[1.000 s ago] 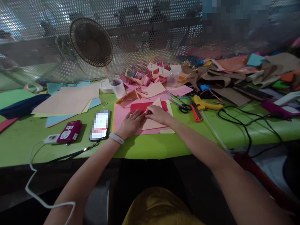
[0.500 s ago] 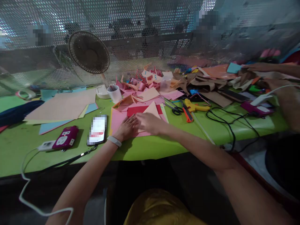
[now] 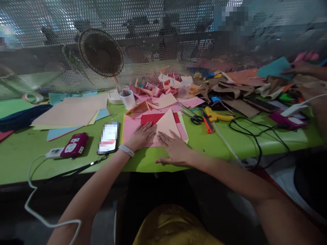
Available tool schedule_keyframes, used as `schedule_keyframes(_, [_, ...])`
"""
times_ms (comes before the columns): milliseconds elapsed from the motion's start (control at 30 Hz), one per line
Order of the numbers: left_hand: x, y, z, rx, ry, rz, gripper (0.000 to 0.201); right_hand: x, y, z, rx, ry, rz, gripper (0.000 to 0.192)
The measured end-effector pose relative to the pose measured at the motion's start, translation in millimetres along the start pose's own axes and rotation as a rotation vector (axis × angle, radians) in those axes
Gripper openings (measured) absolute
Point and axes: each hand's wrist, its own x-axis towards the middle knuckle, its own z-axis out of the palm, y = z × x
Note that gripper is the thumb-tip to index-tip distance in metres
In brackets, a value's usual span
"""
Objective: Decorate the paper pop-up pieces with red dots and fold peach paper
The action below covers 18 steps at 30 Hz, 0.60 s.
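Right hand [image 3: 176, 150] has spread across peach paper's [image 3: 167, 123] near edge.

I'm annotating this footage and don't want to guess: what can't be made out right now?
- Head view: lower part of the peach paper triangle, covered by the left hand and right hand.
- Head view: text on the black-edged phone, pixelated.
- Head view: contents of the white cylindrical cup, too small and blurred.
- Head view: co-worker's upper arm, cut off by the right edge.
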Motion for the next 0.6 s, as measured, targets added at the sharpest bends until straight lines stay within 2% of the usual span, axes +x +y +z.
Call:
schedule_keyframes(300, [1,-2,2.3,-0.036,0.003,-0.015,0.052,-58,34,0,-0.065,0.01,0.13,0.1])
schedule_keyframes(467, [1,-1,1.2,-0.04,0.011,-0.03,0.052,-60,36,-3,-0.074,-0.005,0.136,0.097])
schedule_keyframes(600, [-1,1,-1.6,-0.024,0.037,-0.124,0.053,-57,35,-3,-0.079,-0.002,0.144,0.096])
